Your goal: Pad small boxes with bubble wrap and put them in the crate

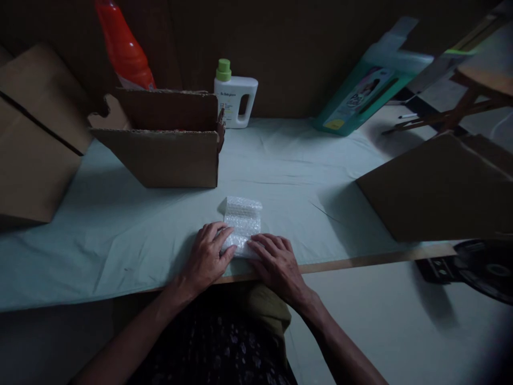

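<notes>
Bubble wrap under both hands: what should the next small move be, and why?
Probably roll the near end of the bubble wrap slightly forward, away from the body. The left hand and right hand are on that near end, one at each side, while the far part extends beyond them.

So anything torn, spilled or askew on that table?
The open box, beyond the bubble wrap: it's ragged at both upper ends, as if torn or roughly cut. Cloth is creased too, but I see no spill.
</notes>
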`<state>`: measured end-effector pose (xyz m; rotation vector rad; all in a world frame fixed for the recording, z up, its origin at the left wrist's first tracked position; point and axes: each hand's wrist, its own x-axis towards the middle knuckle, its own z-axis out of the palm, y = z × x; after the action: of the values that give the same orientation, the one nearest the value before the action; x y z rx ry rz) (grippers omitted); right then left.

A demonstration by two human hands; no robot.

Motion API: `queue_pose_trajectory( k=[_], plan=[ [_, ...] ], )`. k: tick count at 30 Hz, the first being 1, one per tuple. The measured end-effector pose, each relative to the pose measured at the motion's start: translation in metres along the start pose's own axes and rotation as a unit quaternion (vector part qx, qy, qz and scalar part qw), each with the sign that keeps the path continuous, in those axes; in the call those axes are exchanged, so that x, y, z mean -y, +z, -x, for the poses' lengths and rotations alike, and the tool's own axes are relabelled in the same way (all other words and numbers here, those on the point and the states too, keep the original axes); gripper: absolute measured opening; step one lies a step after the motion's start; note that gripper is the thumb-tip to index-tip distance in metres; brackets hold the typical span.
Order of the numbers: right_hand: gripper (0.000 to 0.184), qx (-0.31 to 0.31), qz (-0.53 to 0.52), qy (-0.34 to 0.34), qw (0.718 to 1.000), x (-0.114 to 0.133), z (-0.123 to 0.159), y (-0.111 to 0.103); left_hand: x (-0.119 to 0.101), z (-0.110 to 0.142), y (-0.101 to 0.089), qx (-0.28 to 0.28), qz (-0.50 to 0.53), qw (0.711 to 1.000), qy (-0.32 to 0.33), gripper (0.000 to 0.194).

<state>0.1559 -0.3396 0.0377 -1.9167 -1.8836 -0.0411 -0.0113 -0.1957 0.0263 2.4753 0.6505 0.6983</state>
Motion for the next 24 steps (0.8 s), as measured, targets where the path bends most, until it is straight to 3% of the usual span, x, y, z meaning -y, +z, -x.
queue_pose_trajectory(
  k=[5, 7, 11, 16, 24],
  plan=[
    [0.028, 0.029, -0.108, 0.032, 0.993, -0.004, -0.006, -0.002, -0.005, 0.011, -0.015, 0.032, 0.06, 0.996, 0.061, 0.035],
    [0.028, 0.021, -0.104, 0.036, 0.994, -0.003, -0.006, -0.004, -0.003, 0.009, -0.015, 0.029, 0.059, 0.997, 0.042, 0.034],
    [0.029, -0.052, -0.009, 0.034, 0.998, 0.0, -0.005, -0.004, 0.004, -0.005, -0.004, 0.025, -0.006, 1.0, -0.008, 0.031],
    [0.029, -0.008, 0.023, -0.043, 0.999, -0.001, -0.014, 0.006, 0.008, -0.011, 0.004, 0.002, -0.053, 0.998, -0.035, 0.028],
    [0.028, 0.021, -0.005, -0.094, 0.995, -0.009, -0.026, 0.012, 0.019, -0.003, -0.004, -0.053, 0.054, 0.992, -0.1, 0.034]
  ],
)
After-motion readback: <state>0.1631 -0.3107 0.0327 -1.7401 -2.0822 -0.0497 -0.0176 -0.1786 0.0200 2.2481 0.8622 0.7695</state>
